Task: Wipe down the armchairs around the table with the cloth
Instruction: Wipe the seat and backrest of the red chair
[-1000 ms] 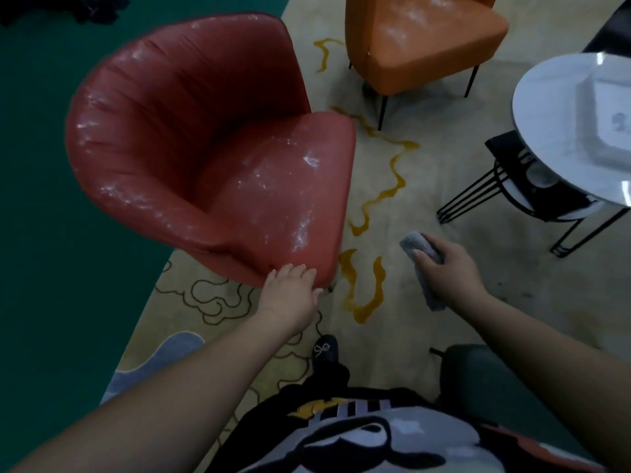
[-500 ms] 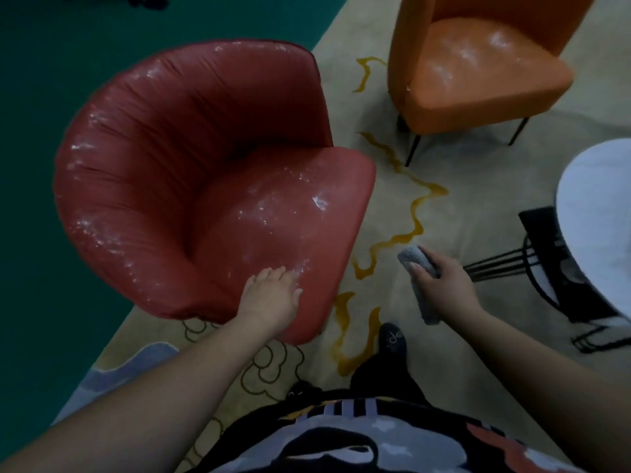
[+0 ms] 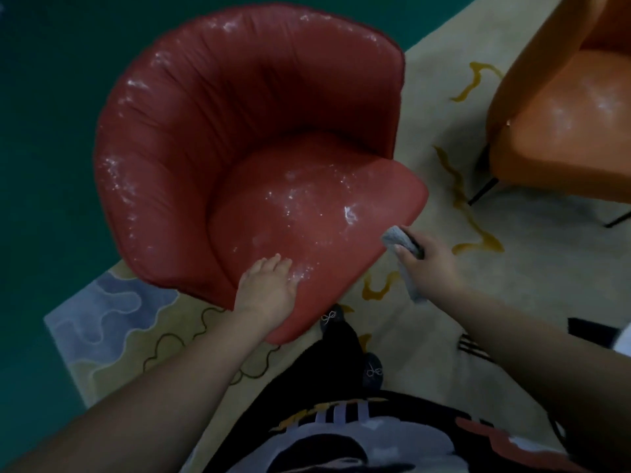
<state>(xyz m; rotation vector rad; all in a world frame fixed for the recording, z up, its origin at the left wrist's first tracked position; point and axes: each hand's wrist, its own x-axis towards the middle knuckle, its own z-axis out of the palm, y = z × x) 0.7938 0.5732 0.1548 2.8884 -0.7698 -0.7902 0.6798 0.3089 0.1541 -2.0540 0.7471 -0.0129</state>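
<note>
Patterned beige carpet [image 3: 532,268] with ochre squiggles, bordered by dark green flooring [image 3: 44,165], carries two armchairs seen from above. Filling most of the view, the red armchair [image 3: 246,131] is a deep leather-look tub with a pleated back, its seat and rim flecked with pale dust or scuffs. It looks heavy enough to stay put on its own, its smooth skin likely slippery under a damp wipe, its padding soft enough to give under pressure. At upper right, well apart, stands an orange armchair [image 3: 563,124] on thin dark legs, with similar pale marks on its seat. The person's left hand [image 3: 266,288] rests flat on the front of the red seat, fingers straight and close together, apparently bracing the chair. The right hand [image 3: 430,268] hovers just off the seat's front right edge, fingers curled around a folded grey cloth [image 3: 399,238]. Limp and light, the cloth is best kept bunched in the fist, as here.
</note>
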